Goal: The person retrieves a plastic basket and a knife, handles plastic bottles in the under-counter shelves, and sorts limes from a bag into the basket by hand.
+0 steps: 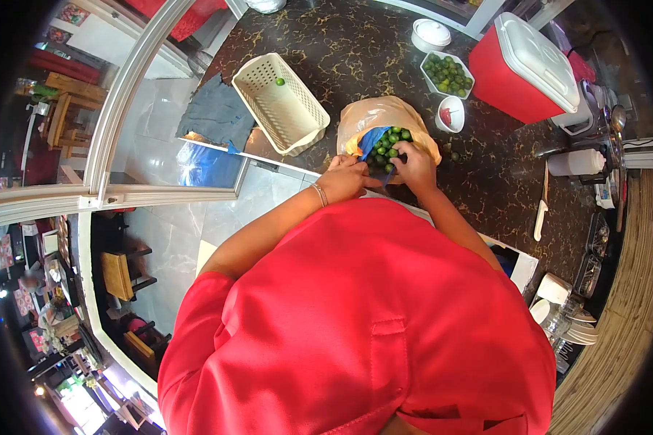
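A plastic bag (383, 114) full of small green limes (395, 139) lies open on the dark counter, its mouth toward me. My left hand (345, 177) is closed on the left edge of the bag's mouth. At the right side of the opening, my right hand (415, 167) has its fingers bent in among the limes; whether it grips one is hidden. Left of the bag sits a cream perforated basket (286, 109) with a single lime (280, 81) inside. A white bowl (448, 75) filled with limes stands behind and to the right.
Right of the bag are a small white cup (450, 114), a lidded white pot (431, 34), a red cooler (511, 69) and a knife (541, 210). A grey cloth (218, 112) lies left of the basket. Glassware and stacked dishes (577, 330) stand far right.
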